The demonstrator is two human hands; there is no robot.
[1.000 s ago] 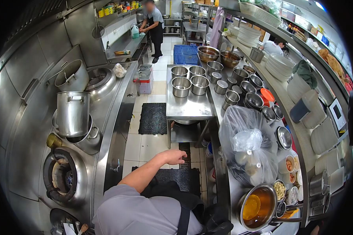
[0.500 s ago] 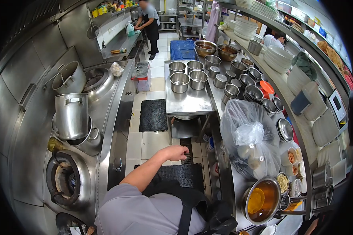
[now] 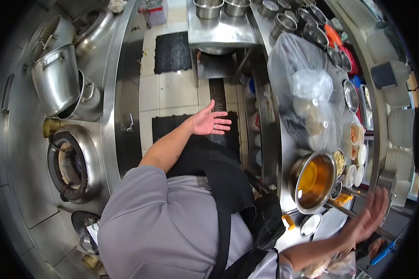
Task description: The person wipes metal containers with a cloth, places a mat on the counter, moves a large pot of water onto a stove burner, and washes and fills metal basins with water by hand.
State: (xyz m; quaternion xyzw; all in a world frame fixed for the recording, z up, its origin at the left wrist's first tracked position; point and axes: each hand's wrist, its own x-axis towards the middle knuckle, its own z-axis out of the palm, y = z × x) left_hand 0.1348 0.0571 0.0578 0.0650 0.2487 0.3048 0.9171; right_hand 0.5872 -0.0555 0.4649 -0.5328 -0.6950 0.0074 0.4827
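Note:
My left hand [image 3: 210, 121] is held out over the aisle floor, palm up, its fingers spread and nothing in it. A ring shows on one finger. Below it lies a black floor mat [image 3: 172, 124]. At the lower right, my right hand [image 3: 371, 215] is raised near the metal shelf edge, somewhat blurred, with fingers apart and nothing visible in it. Left of that hand, a steel bowl of orange-brown liquid [image 3: 314, 182] stands on the counter. A clear plastic bag [image 3: 307, 93] with items inside lies behind the bowl.
Large steel pots [image 3: 58, 79] and a wok burner [image 3: 69, 163] line the left. Ahead stands a steel table [image 3: 223, 30] with pots on it. Steel bowls, food tubs [image 3: 354, 133] and stacked plates [image 3: 400, 162] are at the right.
The view has tilted down and the far people have left it. My left hand has turned palm up and spread its fingers. My right hand has come into view at the lower right.

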